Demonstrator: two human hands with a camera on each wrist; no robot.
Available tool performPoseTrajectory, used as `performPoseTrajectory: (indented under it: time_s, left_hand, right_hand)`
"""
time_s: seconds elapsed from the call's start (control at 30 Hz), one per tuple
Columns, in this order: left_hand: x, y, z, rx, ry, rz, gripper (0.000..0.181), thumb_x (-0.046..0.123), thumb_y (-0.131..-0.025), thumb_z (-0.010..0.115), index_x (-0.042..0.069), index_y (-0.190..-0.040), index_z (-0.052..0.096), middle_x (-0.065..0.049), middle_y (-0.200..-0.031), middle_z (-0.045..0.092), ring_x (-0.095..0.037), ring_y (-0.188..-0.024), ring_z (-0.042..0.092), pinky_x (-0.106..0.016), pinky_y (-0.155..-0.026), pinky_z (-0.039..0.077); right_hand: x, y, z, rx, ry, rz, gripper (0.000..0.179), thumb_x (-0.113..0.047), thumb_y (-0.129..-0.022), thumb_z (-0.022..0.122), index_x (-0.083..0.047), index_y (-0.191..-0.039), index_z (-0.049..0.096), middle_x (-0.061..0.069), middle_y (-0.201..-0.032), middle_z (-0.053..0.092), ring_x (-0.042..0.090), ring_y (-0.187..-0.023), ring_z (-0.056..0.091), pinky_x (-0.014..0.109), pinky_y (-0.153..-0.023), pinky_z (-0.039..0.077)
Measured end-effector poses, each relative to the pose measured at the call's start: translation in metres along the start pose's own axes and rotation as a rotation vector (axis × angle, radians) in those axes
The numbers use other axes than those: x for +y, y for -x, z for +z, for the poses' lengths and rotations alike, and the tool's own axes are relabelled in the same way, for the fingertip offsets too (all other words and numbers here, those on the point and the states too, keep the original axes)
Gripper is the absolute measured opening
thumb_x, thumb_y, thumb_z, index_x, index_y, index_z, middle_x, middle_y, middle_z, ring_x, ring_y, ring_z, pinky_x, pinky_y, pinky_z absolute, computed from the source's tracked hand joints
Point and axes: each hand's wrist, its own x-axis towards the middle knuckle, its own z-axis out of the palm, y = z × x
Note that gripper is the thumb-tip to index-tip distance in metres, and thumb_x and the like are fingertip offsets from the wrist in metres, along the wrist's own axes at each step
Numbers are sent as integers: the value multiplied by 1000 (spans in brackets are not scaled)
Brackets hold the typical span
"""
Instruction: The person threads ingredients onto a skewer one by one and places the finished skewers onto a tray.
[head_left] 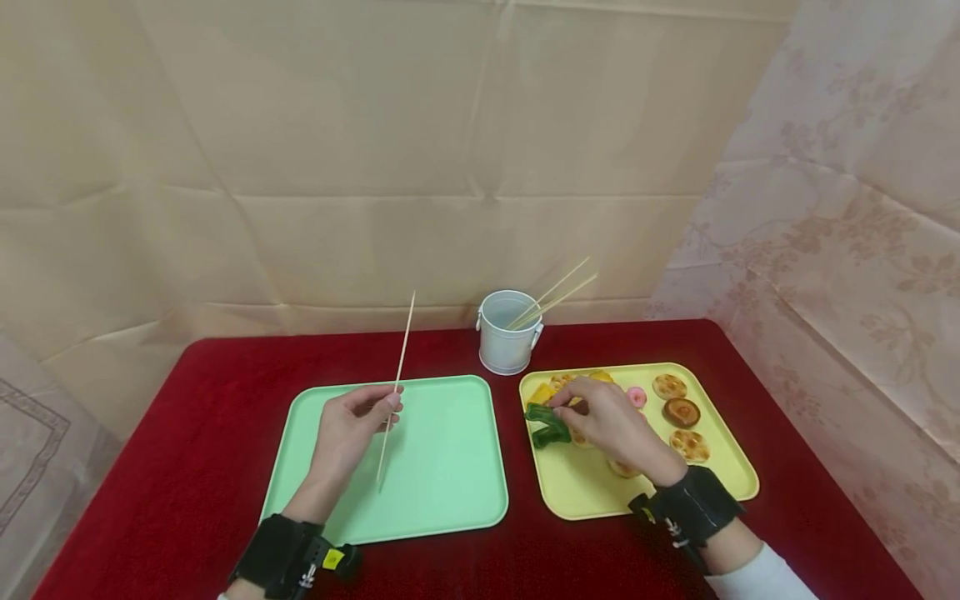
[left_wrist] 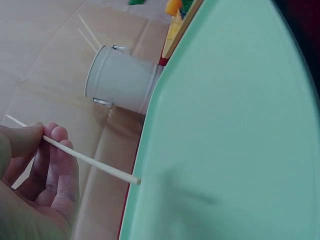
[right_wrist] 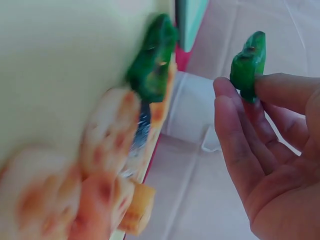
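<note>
My left hand pinches a thin wooden skewer between thumb and fingers over the green tray. In the left wrist view the skewer slants across, its blunt end over the tray. Above the left side of the yellow tray, my right hand pinches a green pepper piece with thumb and fingertips, lifted off the tray. A second green pepper piece lies on the tray close by. Nothing is threaded on the visible part of the skewer.
Behind the trays stands a white metal bucket with several skewers leaning in it. On the yellow tray lie a mushroom, round browned slices, a pink piece and yellow pieces. A red cloth covers the table.
</note>
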Motion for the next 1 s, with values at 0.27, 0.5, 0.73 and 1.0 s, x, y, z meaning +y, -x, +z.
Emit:
performPoseTrajectory:
  time_s: [0.27, 0.5, 0.73, 1.0]
  left_hand:
    - [1, 3, 3, 20, -159, 61, 21, 11, -97, 74, 4, -117, 78, -10, -96, 77, -31, -84, 71, -22, -71, 56]
    - [1, 8, 7, 12, -286, 152, 18, 11, -96, 76, 8, -113, 80, -5, -97, 78, -20, -86, 71, -24, -67, 52]
    - [6, 14, 14, -11, -369, 195, 15, 11, -94, 78, 10, -109, 82, -1, -93, 78, -16, -87, 71, -27, -66, 50]
    - [3, 17, 22, -18, -452, 262, 13, 10, -91, 80, 12, -103, 83, 4, -89, 77, -14, -83, 70, -28, -67, 51]
  right_hand:
    - [-5, -14, 4, 100, -113, 97, 7, -11, -92, 78, -13, -99, 75, -1, -95, 72, 12, -78, 64, 27, -68, 51]
    - [-8, -24, 9, 156, -210, 165, 6, -14, -94, 76, -11, -100, 75, 2, -92, 73, 16, -79, 65, 30, -70, 55]
    - [-10, -31, 13, 185, -331, 230, 12, -16, -97, 73, -7, -105, 75, 8, -98, 74, 23, -81, 69, 28, -69, 58]
    - [-13, -36, 18, 232, -525, 301, 18, -15, -98, 72, 0, -109, 72, 18, -103, 74, 40, -84, 75, 26, -68, 60]
